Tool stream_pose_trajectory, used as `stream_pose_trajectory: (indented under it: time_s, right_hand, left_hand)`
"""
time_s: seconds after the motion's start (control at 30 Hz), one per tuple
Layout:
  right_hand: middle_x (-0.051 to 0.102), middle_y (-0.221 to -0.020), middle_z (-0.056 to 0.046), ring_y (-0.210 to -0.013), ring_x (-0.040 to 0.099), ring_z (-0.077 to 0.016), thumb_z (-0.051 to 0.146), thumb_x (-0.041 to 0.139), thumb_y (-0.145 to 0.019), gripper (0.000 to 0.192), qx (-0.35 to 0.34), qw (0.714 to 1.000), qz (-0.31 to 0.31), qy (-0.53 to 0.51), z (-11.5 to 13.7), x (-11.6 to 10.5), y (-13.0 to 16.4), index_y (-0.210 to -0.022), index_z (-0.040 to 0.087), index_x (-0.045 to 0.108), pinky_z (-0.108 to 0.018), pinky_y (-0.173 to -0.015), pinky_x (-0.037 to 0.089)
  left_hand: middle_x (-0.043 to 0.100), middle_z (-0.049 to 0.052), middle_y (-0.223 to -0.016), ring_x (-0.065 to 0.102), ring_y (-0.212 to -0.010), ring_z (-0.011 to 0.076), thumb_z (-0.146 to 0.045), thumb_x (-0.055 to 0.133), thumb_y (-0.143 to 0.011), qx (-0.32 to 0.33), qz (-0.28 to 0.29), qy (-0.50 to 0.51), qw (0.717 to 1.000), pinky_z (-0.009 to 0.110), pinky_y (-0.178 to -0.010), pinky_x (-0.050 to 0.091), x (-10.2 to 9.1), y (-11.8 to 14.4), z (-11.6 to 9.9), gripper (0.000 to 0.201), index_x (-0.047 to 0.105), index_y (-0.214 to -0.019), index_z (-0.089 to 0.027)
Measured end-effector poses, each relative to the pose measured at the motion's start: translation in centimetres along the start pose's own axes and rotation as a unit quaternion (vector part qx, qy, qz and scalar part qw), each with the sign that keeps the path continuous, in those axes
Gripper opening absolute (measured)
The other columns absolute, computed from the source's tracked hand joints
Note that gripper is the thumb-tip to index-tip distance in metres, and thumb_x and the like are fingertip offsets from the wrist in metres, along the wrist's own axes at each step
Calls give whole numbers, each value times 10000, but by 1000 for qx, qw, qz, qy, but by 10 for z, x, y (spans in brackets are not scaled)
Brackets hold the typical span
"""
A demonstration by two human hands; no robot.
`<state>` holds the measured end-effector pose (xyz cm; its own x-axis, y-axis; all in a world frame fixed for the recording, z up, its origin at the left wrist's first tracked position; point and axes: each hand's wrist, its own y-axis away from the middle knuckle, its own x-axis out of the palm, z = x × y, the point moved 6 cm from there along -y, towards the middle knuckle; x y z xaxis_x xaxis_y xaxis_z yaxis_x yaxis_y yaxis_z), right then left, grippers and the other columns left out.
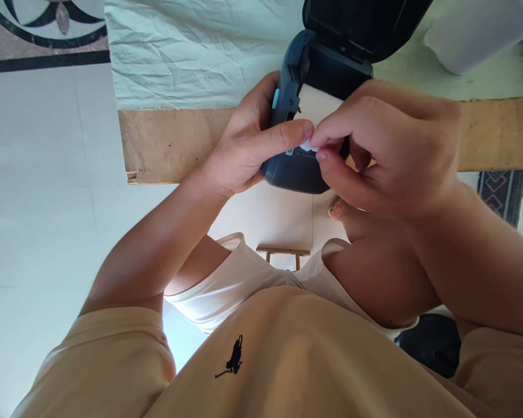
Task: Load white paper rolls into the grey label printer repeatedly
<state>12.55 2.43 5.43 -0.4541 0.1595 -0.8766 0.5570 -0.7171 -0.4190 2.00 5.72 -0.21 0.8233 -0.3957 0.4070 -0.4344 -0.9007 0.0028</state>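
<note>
Head view. A dark blue printer (300, 168) with its lid (361, 26) swung open sits at the near edge of a table (169, 145), partly over the bare wooden strip, with a creased white cloth (192, 52) covering the surface beyond. The left hand (248, 145) is closed around the printer's left side, fingers curled behind the body and the thumb laid flat across its front face. The right hand (387, 151) is bent over the printer from the right; its thumb and forefinger are pinched together on a small white label (307, 145) at the printer's front slot, the tip of the left thumb just touching the same spot. Inside the open body a white paper roll (316, 104) shows between the two hands. A white cylinder (470, 35) lies on the cloth at the far right, well apart from the printer. Below the hands appear both forearms, a tan shirt (296, 360) bearing a small black emblem, and pale floor (35, 203) to the left of the table.
</note>
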Motion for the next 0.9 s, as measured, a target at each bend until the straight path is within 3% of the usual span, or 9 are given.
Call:
stream_pose_trajectory:
  time_s: [0.33, 0.53, 0.73, 0.9]
  right_hand:
    - [501, -734, 68, -571, 314, 53, 229, 420, -707, 161, 0, 1000, 4, -1, 0, 1, 1, -847, 253, 494, -109, -549, 270]
    - [499, -735, 61, -579, 315, 52, 220, 421, -700, 170, -4, 1000, 0, -4, 0, 0, 0, -850, 246, 497, -113, -553, 270]
    - [493, -724, 64, -589, 321, 48, 233, 422, -703, 167, -3, 1000, 2, -3, 0, 1, 1, -852, 259, 491, -113, -556, 275]
    - [498, -729, 60, -564, 312, 54, 232, 419, -702, 166, 2, 1000, 0, -4, -1, 0, 0, -842, 249, 507, -115, -546, 267]
  left_hand:
    - [430, -20, -658, 426, -567, 34, -185, 545, -694, 1, 3, -24, 1000, 168, -503, 339, 3, 2, -2, 156, 474, -832, -168]
    - [374, -31, -661, 474, -595, 37, -262, 482, -723, 24, 1, -134, 991, 158, -537, 366, 2, 2, -5, 164, 430, -851, -174]
    - [422, -25, -648, 440, -584, 56, -223, 575, -666, -10, -8, -37, 999, 186, -529, 328, 0, 2, -1, 183, 480, -820, -199]
    - [417, -22, -636, 425, -577, 60, -237, 601, -651, -8, -6, -24, 1000, 195, -514, 307, -1, 1, 1, 181, 502, -801, -210]
